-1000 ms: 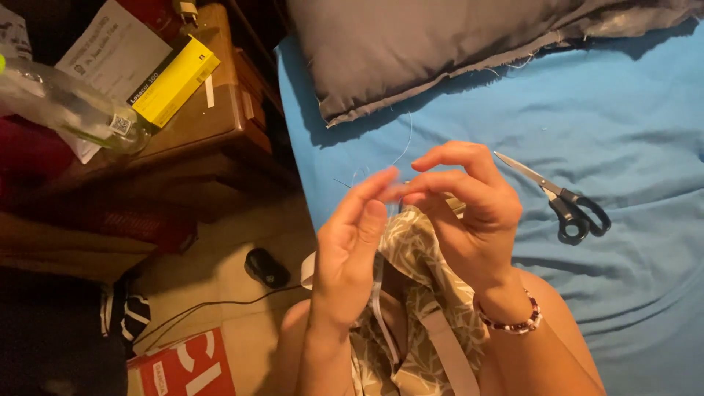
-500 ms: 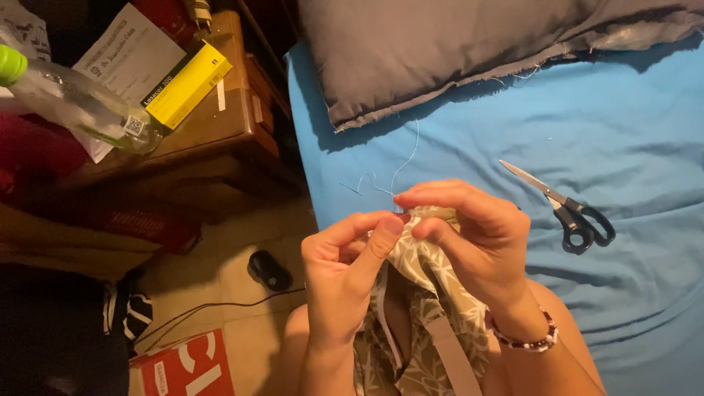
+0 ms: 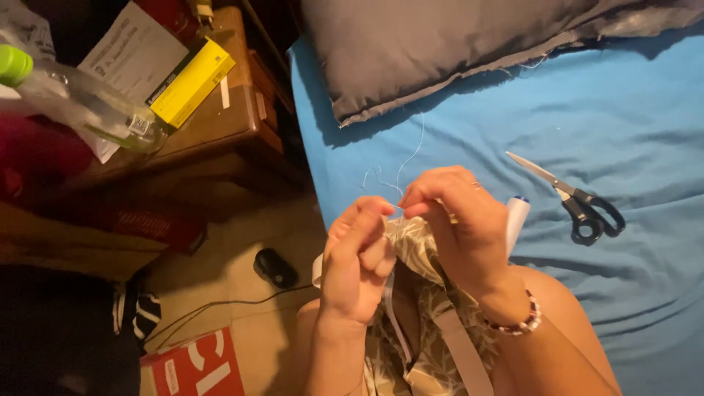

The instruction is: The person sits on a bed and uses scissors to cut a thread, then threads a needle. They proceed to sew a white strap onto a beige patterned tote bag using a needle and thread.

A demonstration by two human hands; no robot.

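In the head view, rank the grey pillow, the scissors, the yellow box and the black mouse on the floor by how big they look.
1. Grey pillow, by far the largest.
2. Yellow box and scissors look about alike, so I won't rank them.
3. Black mouse, smallest, though it lies farther down on the floor, so its true size is unsure.

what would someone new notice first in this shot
The two hands at centre: the left hand and right hand pinch the top of a leaf-patterned cloth, with a thin thread rising from the fingertips. To the right, black-handled scissors lie on the blue sheet, under a grey pillow. At upper left, a yellow box sits on a wooden table.
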